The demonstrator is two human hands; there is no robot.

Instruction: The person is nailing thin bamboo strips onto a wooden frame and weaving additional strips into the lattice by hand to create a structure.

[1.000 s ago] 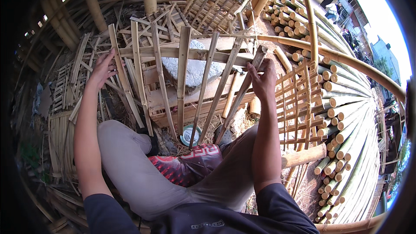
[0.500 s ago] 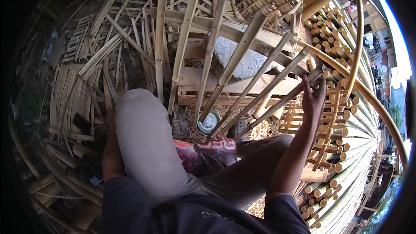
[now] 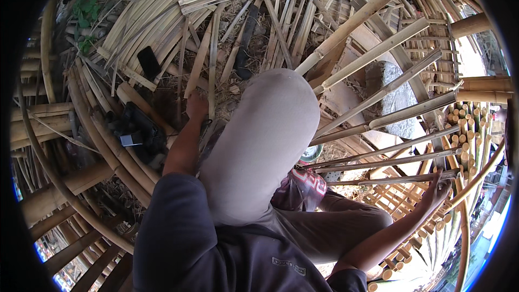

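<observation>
My left hand (image 3: 197, 107) is low beside my raised left knee, its fingers closed at the near end of a flat bamboo strip (image 3: 200, 65) on the ground. On the right, my right hand (image 3: 436, 191) has its fingers apart, by the outer end of the nearest bamboo slat (image 3: 400, 178). Several split bamboo slats (image 3: 386, 89) fan out from near my knee, resting across a long bamboo beam (image 3: 408, 67). Their near ends are partly hidden by the knee.
A dark phone (image 3: 148, 62) lies on a panel of bamboo strips (image 3: 130, 32). A grey stone block (image 3: 397, 100) sits under the slats, with a green-rimmed tub (image 3: 312, 154) closer in. Bamboo poles (image 3: 470, 130) are stacked at right; a dark bag (image 3: 138, 124) is at left.
The view has swung left, so the slats now appear farther right. My left hand has come into view at the bamboo strip. My right hand's fingers are more spread at the slat end.
</observation>
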